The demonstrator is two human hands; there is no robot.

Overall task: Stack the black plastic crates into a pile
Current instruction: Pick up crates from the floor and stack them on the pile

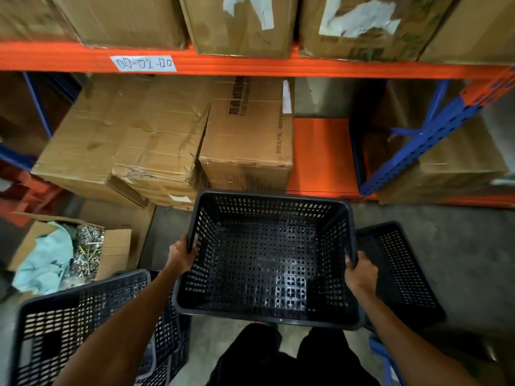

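A black perforated plastic crate (267, 260) hangs in front of me, open side up and empty. My left hand (181, 254) grips its left rim and my right hand (361, 274) grips its right rim. A second black crate (401, 268) stands on the concrete floor to the right, partly hidden behind the held one. A third black crate (69, 324) lies at the lower left, tilted, with my left forearm crossing over it.
An orange and blue warehouse rack (306, 68) stands ahead, loaded with cardboard boxes (245, 135). An open carton (64, 252) with metal parts and pale green cloth sits on the floor at left. Bare concrete floor (459, 246) lies to the right.
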